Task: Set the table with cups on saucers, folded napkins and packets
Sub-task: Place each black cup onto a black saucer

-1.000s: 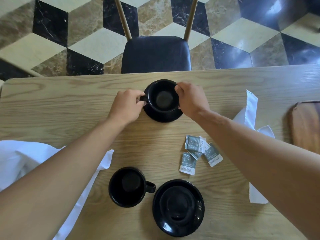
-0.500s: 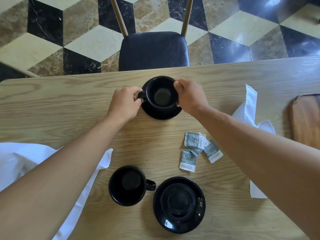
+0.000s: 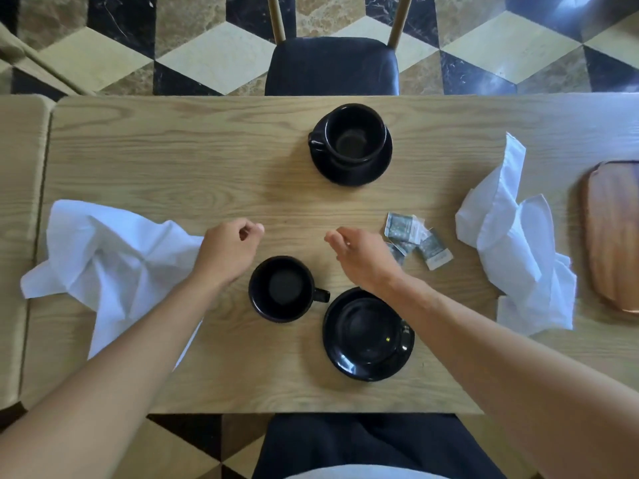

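Note:
A black cup (image 3: 354,134) stands on a black saucer (image 3: 352,169) at the far side of the wooden table (image 3: 173,150). A second black cup (image 3: 281,288) stands alone near me, beside an empty black saucer (image 3: 368,335). Several small packets (image 3: 415,238) lie right of centre. A crumpled white napkin (image 3: 107,257) lies at the left, another napkin (image 3: 511,236) at the right. My left hand (image 3: 228,250) hovers above the near cup with loosely curled fingers, holding nothing. Over the table just left of the packets, my right hand (image 3: 359,254) is empty with fingers apart.
A dark cushioned chair (image 3: 332,65) is tucked in at the far edge. A wooden tray (image 3: 612,233) lies at the right edge. A second table (image 3: 19,219) butts against the left side.
Both hands have let go of the far cup and saucer and drawn back toward me, to the middle of the table. The far cup stays on its saucer.

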